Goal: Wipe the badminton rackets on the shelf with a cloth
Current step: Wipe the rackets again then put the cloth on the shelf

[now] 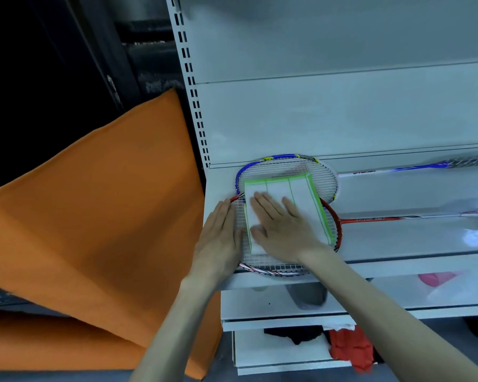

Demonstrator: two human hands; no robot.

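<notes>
Two badminton rackets lie on the white shelf [398, 244], heads to the left and shafts running right. The red racket [370, 219] is nearer; the blue racket [276, 161] lies behind it, its head partly overlapped. A white cloth with green stripes [287, 188] is spread flat over both string beds. My right hand [282, 230] presses flat on the cloth with straight fingers, over the red racket's head. My left hand [221, 238] rests flat on the left rim of the red racket's head, beside the cloth.
A slotted shelf upright [193, 100] stands at the left, with an orange sheet [94, 216] draped beside it. Lower shelves hold a red cloth [351, 348], a dark garment [295, 334], a grey item [307, 296] and a pink object [433, 278].
</notes>
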